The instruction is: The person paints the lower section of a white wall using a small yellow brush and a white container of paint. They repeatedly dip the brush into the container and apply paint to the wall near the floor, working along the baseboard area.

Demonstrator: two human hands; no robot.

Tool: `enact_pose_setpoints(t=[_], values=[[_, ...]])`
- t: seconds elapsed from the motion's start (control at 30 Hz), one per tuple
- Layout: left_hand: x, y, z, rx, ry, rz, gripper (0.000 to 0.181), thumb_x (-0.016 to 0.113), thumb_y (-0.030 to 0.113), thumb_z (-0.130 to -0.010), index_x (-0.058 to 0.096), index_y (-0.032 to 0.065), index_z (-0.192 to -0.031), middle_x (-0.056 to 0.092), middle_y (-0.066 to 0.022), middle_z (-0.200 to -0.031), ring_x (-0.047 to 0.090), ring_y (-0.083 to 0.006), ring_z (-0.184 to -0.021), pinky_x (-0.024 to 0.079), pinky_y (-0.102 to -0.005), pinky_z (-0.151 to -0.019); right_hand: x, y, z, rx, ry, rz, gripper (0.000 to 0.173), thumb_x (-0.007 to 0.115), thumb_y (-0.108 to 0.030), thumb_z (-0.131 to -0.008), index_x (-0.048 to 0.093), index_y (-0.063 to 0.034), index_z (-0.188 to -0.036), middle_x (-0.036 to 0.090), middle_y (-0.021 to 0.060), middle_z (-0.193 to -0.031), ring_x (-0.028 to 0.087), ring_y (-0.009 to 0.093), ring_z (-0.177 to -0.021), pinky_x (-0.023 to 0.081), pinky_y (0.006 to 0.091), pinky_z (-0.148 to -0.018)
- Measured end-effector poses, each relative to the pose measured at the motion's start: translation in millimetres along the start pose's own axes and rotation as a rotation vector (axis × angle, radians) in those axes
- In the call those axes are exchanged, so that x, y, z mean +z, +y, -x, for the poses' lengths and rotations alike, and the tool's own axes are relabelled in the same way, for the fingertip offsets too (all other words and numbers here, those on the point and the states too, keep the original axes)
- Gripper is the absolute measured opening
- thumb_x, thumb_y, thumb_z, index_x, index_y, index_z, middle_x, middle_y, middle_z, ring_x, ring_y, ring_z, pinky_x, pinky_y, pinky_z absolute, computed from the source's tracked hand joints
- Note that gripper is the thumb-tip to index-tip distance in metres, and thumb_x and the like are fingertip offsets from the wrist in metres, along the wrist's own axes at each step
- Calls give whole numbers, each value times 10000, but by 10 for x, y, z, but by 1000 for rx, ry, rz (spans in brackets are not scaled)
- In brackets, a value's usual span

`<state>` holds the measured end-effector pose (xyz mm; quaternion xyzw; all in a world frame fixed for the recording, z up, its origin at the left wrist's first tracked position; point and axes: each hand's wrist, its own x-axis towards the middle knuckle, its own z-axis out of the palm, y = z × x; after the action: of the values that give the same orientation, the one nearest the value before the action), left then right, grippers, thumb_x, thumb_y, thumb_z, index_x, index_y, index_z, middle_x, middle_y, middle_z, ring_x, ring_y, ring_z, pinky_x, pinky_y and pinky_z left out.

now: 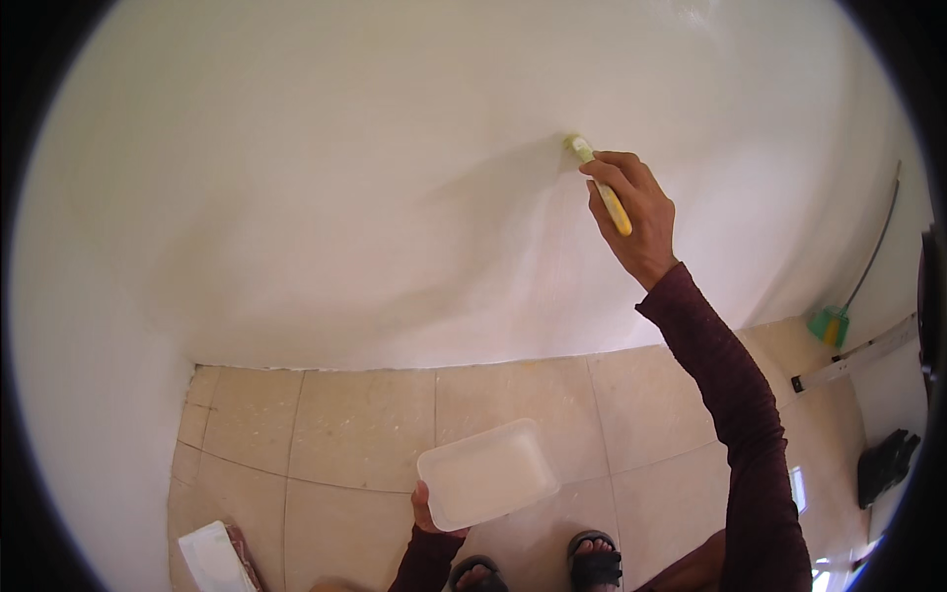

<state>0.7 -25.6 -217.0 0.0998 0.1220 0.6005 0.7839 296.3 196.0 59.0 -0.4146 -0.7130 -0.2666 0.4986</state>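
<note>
My right hand (638,207) grips a paintbrush (612,204) with a yellow, paint-smeared handle. Its bristles touch the pale wall (355,185), and the arm's shadow falls across the wall to the left. Low in the view, my left hand (422,507) holds a shallow rectangular plastic tray (490,475) by its near left corner, thumb over the rim. The tray's inside looks whitish; whether it holds paint I cannot tell. Most of the left hand's fingers are hidden beneath the tray.
Beige floor tiles (362,425) with white specks meet the wall. A white and reddish-brown object (218,559) lies at lower left. On the right are a green dustpan or broom head (828,325) with a long handle, a metal ladder-like leg (858,362) and a black object (886,466).
</note>
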Motion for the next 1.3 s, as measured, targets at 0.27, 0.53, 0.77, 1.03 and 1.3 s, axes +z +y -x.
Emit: enact_pose_setpoints(t=[0.27,0.53,0.77,1.03,1.3], values=[[52,-9,-8,5,64,-164,936,708,643,-772,420,74,-1456,508,-194,-1423,542,-434,-1250,516,-673,-909,533,-178,841,-100,-281,52,273,687,-75,-767,669,-159,-1026,567,72,-1218,589,263,-979,552,371,-722],[-90,18,38,18,84,-252,986,665,707,-767,382,86,-1479,470,-202,-1451,526,-461,-1252,522,-730,-837,360,-8,744,145,-240,-353,201,695,-54,-808,678,-136,-991,609,36,-1134,657,247,-885,541,377,-745],[2,7,63,69,126,-255,960,672,699,-772,420,76,-1457,506,-187,-1428,537,-412,-1262,514,-631,-954,133,25,298,-151,-68,72,322,692,-44,-771,646,-163,-1067,623,12,-1148,610,221,-919,512,355,-684],[-103,-30,34,47,106,-177,939,709,663,-770,445,65,-1443,520,-178,-1424,541,-399,-1265,494,-596,-1006,740,-198,1520,-175,-508,28,266,687,-73,-765,650,-108,-1026,581,104,-1213,583,279,-979,547,378,-767],[-60,11,83,91,120,-192,898,715,636,-786,462,69,-1435,554,-169,-1398,562,-377,-1251,497,-580,-1013,675,-36,1541,23,-471,-254,403,703,13,-721,664,-152,-1087,586,55,-1214,608,273,-1021,556,383,-764]])
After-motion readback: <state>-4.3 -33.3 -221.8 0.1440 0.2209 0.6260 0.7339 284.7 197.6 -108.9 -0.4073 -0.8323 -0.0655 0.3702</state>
